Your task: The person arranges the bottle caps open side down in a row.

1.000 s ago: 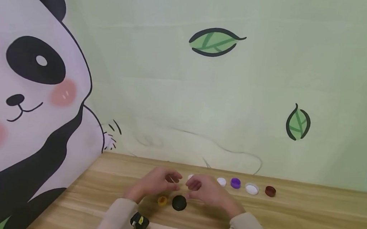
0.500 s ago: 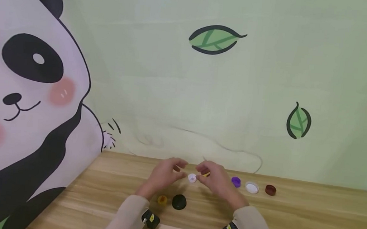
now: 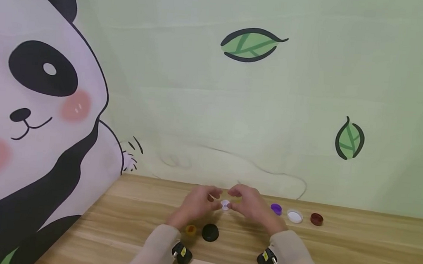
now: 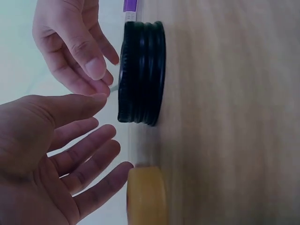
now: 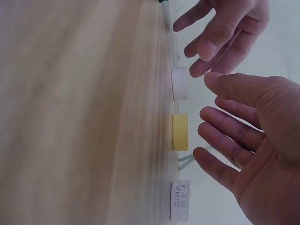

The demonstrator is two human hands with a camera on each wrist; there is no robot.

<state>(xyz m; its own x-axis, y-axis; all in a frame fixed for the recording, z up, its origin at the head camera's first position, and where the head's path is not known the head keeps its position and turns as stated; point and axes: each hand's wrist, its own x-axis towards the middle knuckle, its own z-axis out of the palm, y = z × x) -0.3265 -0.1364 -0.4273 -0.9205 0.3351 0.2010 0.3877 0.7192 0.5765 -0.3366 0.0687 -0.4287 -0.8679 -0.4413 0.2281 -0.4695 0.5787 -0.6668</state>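
Observation:
My left hand (image 3: 199, 203) and my right hand (image 3: 248, 205) face each other near the back of the table, fingers loosely bent and holding nothing. Between their fingertips, in the head view, lies a small white bottle cap (image 3: 224, 205); contact cannot be told. The right wrist view has this white cap (image 5: 180, 83) beside a yellow cap (image 5: 180, 132) and a white cap with printed digits (image 5: 180, 200). My right hand mostly hides those two in the head view. Nearer me sit a ridged black cap (image 4: 143, 72) and an orange-yellow cap (image 4: 147, 197).
To the right of my hands, a purple cap (image 3: 276, 209), a wide white cap (image 3: 294, 216) and a dark red cap (image 3: 316, 219) stand in a row. A cloth backdrop (image 3: 183, 105) with a panda print rises behind the wooden table (image 3: 366, 252).
Both hands have moved away from me, from beside the black cap to around the small white cap. The left has also shifted right. The caps stay on the table.

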